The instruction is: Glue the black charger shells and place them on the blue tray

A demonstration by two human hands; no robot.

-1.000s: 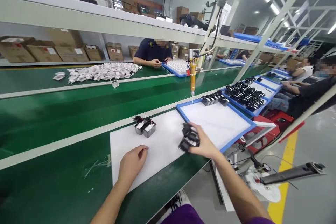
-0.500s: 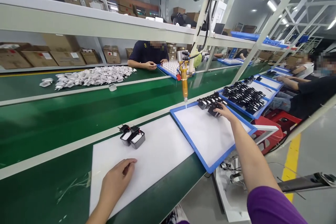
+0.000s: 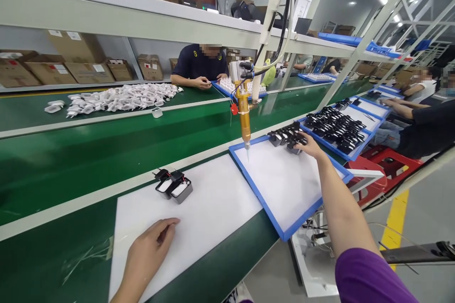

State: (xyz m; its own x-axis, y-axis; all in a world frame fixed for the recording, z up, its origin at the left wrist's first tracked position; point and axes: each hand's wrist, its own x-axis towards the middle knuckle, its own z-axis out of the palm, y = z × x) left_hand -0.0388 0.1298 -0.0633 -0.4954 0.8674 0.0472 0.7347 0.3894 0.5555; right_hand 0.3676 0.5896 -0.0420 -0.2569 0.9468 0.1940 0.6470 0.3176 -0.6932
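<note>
My right hand (image 3: 310, 146) reaches over the blue-rimmed tray (image 3: 245, 170), its fingers closed on a black plug adapter (image 3: 294, 149) at the end of a row. More black adapters (image 3: 280, 136) stand close together by the tray's far rim. My left hand (image 3: 151, 246) rests low over the white board (image 3: 209, 203), fingers curled and thumb against them, with nothing visible in it. Beyond it on the board, two open adapter housings (image 3: 174, 185) stand side by side, showing white insides, red wires and black caps with pins leaning at the back.
A gold dispensing nozzle (image 3: 244, 120) hangs above the tray's left corner. Further right lies a tray of many black adapters (image 3: 334, 128). Across the green belt (image 3: 117, 151) is a heap of white plastic parts (image 3: 117, 99); a co-worker (image 3: 201, 66) sits behind it. Red stools (image 3: 391, 156) stand at right.
My right hand stays on an adapter in the tray, shifted slightly toward the row. My left hand keeps its curled pose. The whole view has swung a little.
</note>
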